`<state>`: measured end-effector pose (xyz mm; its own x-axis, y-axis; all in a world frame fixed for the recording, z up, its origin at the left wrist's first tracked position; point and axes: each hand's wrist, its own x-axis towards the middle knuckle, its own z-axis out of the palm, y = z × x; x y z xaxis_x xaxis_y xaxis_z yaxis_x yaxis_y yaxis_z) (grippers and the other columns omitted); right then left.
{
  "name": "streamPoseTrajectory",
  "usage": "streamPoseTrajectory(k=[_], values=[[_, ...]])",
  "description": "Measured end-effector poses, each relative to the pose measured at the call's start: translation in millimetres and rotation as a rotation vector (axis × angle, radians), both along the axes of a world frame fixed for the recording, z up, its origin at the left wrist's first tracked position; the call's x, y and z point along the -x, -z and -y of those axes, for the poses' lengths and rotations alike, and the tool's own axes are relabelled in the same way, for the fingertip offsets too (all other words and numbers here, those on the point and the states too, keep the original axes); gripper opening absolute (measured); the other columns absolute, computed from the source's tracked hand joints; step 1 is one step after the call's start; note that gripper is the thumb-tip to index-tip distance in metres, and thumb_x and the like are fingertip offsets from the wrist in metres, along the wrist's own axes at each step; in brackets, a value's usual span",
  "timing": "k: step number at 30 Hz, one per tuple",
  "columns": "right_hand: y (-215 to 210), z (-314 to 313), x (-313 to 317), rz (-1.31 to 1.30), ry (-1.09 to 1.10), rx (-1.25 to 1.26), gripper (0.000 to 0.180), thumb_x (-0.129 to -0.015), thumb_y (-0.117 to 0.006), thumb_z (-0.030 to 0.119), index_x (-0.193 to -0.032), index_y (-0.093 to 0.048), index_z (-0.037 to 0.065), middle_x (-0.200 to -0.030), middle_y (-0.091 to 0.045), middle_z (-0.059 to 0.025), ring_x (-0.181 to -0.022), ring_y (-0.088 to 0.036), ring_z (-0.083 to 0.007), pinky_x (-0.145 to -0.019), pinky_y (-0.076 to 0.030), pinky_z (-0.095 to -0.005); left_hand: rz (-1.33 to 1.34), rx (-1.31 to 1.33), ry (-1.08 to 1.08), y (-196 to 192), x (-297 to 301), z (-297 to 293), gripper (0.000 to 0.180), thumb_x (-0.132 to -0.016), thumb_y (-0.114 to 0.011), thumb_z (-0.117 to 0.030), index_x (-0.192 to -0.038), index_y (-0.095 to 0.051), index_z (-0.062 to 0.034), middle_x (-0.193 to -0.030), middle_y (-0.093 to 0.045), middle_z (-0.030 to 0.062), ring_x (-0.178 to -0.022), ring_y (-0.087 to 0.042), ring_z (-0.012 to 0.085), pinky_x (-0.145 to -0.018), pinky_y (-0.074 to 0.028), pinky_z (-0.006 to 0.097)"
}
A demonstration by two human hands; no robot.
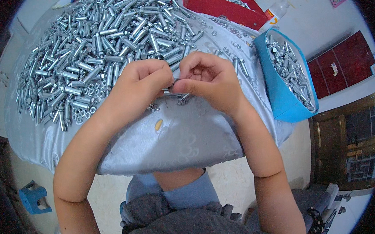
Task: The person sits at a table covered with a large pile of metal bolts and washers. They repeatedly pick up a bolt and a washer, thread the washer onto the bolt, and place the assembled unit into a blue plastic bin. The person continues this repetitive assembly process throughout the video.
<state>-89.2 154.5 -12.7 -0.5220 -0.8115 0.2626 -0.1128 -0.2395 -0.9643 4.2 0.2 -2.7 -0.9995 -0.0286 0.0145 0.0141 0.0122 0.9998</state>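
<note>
My left hand and my right hand meet over the near part of a table covered with a pale grey cloth. Between their fingertips they pinch a small metal bolt piece, mostly hidden by the fingers. A few loose metal parts lie on the cloth just under the hands. Behind the hands spreads a large heap of silvery metal sleeves, bolts and nuts.
A blue box full of metal parts stands at the right. A red box with more parts sits at the back, a white bottle with an orange cap beside it. A small blue stool is on the floor at lower left.
</note>
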Motion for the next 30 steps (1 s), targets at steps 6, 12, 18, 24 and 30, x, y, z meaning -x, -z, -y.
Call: streamPoseTrajectory(k=[6, 12, 18, 24, 30], values=[[3.6, -0.3, 2.0, -0.272, 0.145, -0.032, 0.013, -0.073, -0.069, 0.009, -0.081, -0.062, 0.003, -0.078, -0.058, -0.0015, -0.067, -0.054, -0.0052, -0.06, -0.043, -0.0179, 0.115, -0.154, -0.035, -1.3, 2.1, -0.1, 0.019, -0.08, -0.049, -0.022, -0.069, -0.054, -0.0071, -0.055, -0.041, -0.0051, -0.049, -0.034, 0.0032, -0.043, -0.026, 0.02], [6.0, -0.6, 3.1, -0.476, 0.206, -0.045, 0.017, -0.073, -0.069, 0.013, -0.085, -0.062, 0.004, -0.075, -0.057, -0.0025, -0.064, -0.051, -0.007, -0.057, -0.041, -0.0198, 0.098, -0.037, 0.009, -1.3, 1.8, -4.6, 0.024, -0.082, -0.056, -0.029, -0.075, -0.058, -0.0061, -0.053, -0.042, -0.0051, -0.047, -0.035, 0.0035, -0.042, -0.026, 0.019], [-2.9, -5.6, 1.0, -0.542, 0.169, -0.136, 0.016, -0.075, -0.065, 0.005, -0.09, -0.061, 0.0, -0.082, -0.057, -0.0029, -0.073, -0.052, -0.0077, -0.067, -0.042, -0.0201, 0.104, -0.064, 0.004, -1.7, 1.9, -3.5, 0.026, -0.082, -0.058, -0.031, -0.075, -0.058, -0.0063, -0.053, -0.043, -0.0058, -0.046, -0.035, 0.0029, -0.042, -0.026, 0.018], [-7.0, -9.3, 5.2, -0.323, 0.07, -0.073, 0.026, -0.075, -0.065, 0.004, -0.098, -0.057, -0.001, -0.083, -0.058, -0.0016, -0.074, -0.053, -0.0068, -0.068, -0.043, -0.0197, 0.129, -0.061, 0.059, 2.7, 3.3, 4.0, 0.018, -0.081, -0.057, -0.029, -0.079, -0.057, -0.0103, -0.059, -0.045, -0.0075, -0.049, -0.037, 0.0022, -0.043, -0.026, 0.018], [17.5, -21.0, 59.1, -0.426, 0.779, -0.174, 0.021, -0.072, -0.066, 0.01, -0.091, -0.062, 0.003, -0.078, -0.06, -0.0052, -0.068, -0.055, -0.0125, -0.064, -0.045, -0.0249, 0.097, -0.015, -0.033, -0.2, 5.8, 1.3, 0.013, -0.08, -0.056, -0.02, -0.076, -0.058, -0.0075, -0.056, -0.042, -0.0077, -0.048, -0.034, 0.0013, -0.043, -0.027, 0.018]])
